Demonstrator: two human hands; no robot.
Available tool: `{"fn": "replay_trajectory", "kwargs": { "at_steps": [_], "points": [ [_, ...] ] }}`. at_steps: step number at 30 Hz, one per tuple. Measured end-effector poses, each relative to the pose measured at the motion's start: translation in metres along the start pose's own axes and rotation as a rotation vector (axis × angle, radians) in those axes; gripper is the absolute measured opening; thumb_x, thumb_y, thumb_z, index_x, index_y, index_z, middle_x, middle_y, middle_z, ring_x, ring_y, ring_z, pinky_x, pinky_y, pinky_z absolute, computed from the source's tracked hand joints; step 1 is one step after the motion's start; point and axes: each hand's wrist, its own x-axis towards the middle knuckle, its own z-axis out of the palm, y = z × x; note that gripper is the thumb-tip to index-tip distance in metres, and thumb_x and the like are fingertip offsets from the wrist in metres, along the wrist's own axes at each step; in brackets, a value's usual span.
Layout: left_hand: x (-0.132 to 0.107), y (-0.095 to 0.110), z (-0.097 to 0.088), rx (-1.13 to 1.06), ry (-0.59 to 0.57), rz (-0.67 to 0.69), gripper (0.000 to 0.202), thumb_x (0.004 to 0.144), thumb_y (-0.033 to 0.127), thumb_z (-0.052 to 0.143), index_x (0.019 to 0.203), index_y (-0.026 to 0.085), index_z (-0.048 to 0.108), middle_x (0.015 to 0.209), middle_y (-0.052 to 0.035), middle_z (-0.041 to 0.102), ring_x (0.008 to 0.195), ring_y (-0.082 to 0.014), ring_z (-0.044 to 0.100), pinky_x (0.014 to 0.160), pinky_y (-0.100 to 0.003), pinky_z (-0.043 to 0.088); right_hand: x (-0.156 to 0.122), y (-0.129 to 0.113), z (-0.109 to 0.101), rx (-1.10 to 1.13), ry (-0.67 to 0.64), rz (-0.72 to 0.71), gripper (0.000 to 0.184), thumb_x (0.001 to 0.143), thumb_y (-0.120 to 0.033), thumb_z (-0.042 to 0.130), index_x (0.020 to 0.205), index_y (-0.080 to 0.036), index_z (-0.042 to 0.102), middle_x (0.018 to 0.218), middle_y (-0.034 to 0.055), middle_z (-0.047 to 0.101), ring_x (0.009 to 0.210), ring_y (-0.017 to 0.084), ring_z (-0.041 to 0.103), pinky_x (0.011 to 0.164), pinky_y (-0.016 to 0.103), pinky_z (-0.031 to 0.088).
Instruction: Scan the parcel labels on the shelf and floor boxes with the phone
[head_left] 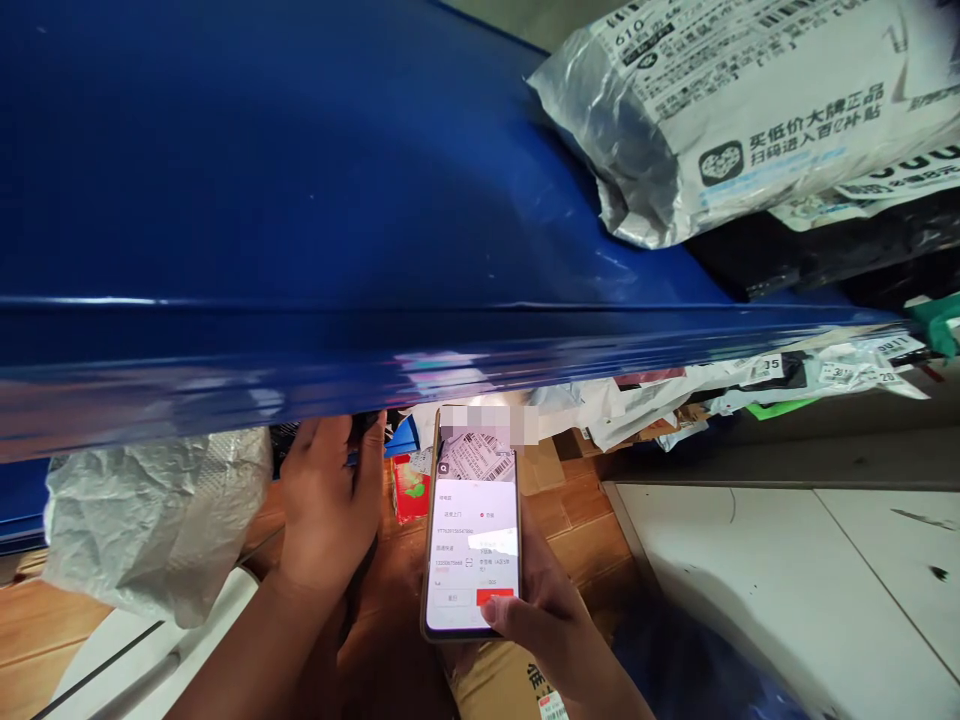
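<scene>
My right hand (pixel 551 610) is wrapped round a smartphone (pixel 474 545), its thumb on the red button low on the screen. The screen carries a form, with a camera picture of a printed label above it. To the left, my left hand (pixel 326 515) reaches under the edge of a blue shelf (pixel 300 180). Its fingers are bent towards the thumb around something dark, mostly hidden by the hand and the shelf edge. A white plastic parcel bag (pixel 165 520) hangs beside that hand. Between hand and phone shows a red box (pixel 410 488).
A grey-white parcel bag (pixel 757 110) lies on the blue shelf at upper right, with black packages (pixel 847 240) beneath. Several labelled parcels (pixel 645 405) line the level below. A cardboard box (pixel 499 685) sits under the phone; white panels (pixel 787 560) stand at right.
</scene>
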Motion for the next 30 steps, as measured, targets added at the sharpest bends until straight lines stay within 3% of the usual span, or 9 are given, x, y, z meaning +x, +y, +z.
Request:
{"fn": "replay_trajectory", "kwargs": {
  "at_steps": [9,15,20,24,30],
  "points": [
    [0.0007,-0.0009,-0.0003,0.016,0.004,0.021,0.013,0.092,0.025,0.051,0.095,0.015,0.059,0.082,-0.0041,0.061,0.069,-0.0162,0.06,0.059,-0.028,0.044,-0.0031,-0.0045,0.0021,-0.062,0.038,0.036,0.083,0.071,-0.028,0.074,0.139,-0.027,0.026,0.106,0.011,0.071,0.096,0.03,0.07,0.05,0.029,0.055],
    [0.0017,0.0014,0.0001,-0.002,0.0,-0.01,0.018,0.092,0.028,0.049,0.097,0.015,0.06,0.083,-0.005,0.061,0.069,-0.0168,0.06,0.061,-0.029,0.045,-0.0029,-0.0046,0.001,-0.083,0.031,0.026,0.085,0.073,-0.03,0.074,0.142,-0.028,0.025,0.105,0.0084,0.071,0.092,0.027,0.07,0.054,0.029,0.056],
    [0.0022,0.0016,-0.0009,0.002,-0.013,-0.011,0.02,0.093,0.03,0.048,0.092,0.015,0.061,0.08,-0.0045,0.06,0.069,-0.0162,0.059,0.065,-0.03,0.045,-0.001,0.0011,-0.003,-0.056,0.001,-0.023,0.092,0.075,-0.029,0.074,0.145,-0.031,0.015,0.105,0.0074,0.07,0.079,0.022,0.07,0.052,0.027,0.054],
    [0.002,0.0008,-0.0019,0.009,-0.017,-0.02,0.021,0.092,0.031,0.049,0.094,0.015,0.061,0.081,-0.0048,0.061,0.071,-0.0163,0.058,0.066,-0.029,0.044,-0.0012,0.0018,-0.0038,-0.046,-0.019,-0.035,0.089,0.077,-0.027,0.074,0.144,-0.033,0.016,0.106,0.0056,0.07,0.065,0.013,0.065,0.054,0.024,0.053],
    [0.0023,-0.0004,-0.0008,0.074,-0.025,0.022,0.021,0.093,0.031,0.048,0.096,0.015,0.062,0.083,-0.0057,0.062,0.077,-0.019,0.058,0.068,-0.031,0.044,-0.0039,0.0008,-0.0047,-0.067,-0.013,-0.042,0.087,0.077,-0.031,0.074,0.145,-0.03,0.02,0.115,0.0106,0.068,0.097,0.026,0.069,0.057,0.029,0.058]
  ]
}}
